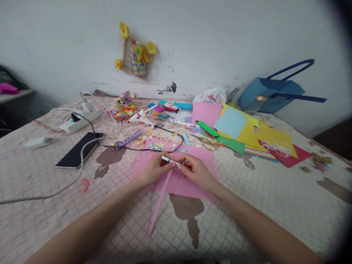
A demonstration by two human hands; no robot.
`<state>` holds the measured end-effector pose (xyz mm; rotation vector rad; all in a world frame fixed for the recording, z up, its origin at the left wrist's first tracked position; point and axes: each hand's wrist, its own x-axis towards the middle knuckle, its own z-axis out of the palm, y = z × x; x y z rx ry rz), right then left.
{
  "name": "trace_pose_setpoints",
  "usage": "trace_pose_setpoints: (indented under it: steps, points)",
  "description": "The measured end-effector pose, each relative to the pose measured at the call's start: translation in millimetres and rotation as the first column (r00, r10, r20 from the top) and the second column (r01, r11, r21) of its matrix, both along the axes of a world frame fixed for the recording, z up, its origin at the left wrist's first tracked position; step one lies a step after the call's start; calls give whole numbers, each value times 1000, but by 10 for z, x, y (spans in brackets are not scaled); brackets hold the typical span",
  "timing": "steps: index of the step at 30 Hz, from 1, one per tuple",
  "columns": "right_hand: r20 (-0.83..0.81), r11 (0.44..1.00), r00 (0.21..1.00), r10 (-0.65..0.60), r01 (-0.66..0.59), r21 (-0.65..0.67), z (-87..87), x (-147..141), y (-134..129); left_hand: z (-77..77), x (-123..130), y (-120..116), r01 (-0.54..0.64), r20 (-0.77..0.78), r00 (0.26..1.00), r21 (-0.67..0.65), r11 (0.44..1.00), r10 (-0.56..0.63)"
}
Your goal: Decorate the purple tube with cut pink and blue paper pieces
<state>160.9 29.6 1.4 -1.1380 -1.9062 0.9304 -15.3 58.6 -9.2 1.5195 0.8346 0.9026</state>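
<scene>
A thin white stick with a green band [167,159] is held between both hands, over a pink sheet [176,184] on the table. My left hand [154,168] pinches it near its left end. My right hand [195,169] closes its fingers around the other end. From the fingers a narrow pink paper strip [160,202] hangs down toward the front, its lower end over the patterned table cover. Where the strip meets the stick is partly hidden by the fingertips.
A black phone [79,150] and power strip [79,121] lie left, with cables crossing. Behind the hands are a glue gun [141,118], scissors [206,140], green cutter [207,129] and paper scraps. Coloured sheets [247,130] and a blue bag [271,95] stand right.
</scene>
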Motion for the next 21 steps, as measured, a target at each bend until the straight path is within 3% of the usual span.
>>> trace_pose_setpoints:
  steps: [5, 10, 13, 16, 18, 21]
  points:
    - [123, 967, 990, -62, 29, 254, -20, 2, -9, 12, -4, 13, -28, -62, 998, -19, 999, 27]
    - [141, 953, 989, -45, 1, 303, -23, 8, -18, -20, -8, 28, -4, -65, 998, -18, 1000, 3]
    - [114, 974, 993, -37, 10, 228, -4, 17, -13, -39, -8, 30, 10, -41, 999, -36, 999, -11]
    - [16, 1000, 1000, 22, -22, 15, 2, 37, 1, -30, -2, 25, 35, -9, 999, -51, 998, -36]
    - [-70, 989, 995, 65, -74, -128, -7, 46, 10, -15, 2, 20, 47, -6, 999, -48, 998, -47]
    - [-81, 994, 996, 34, -42, -96, -24, 40, 13, 0, 3, 17, 26, -31, 999, -33, 999, -27]
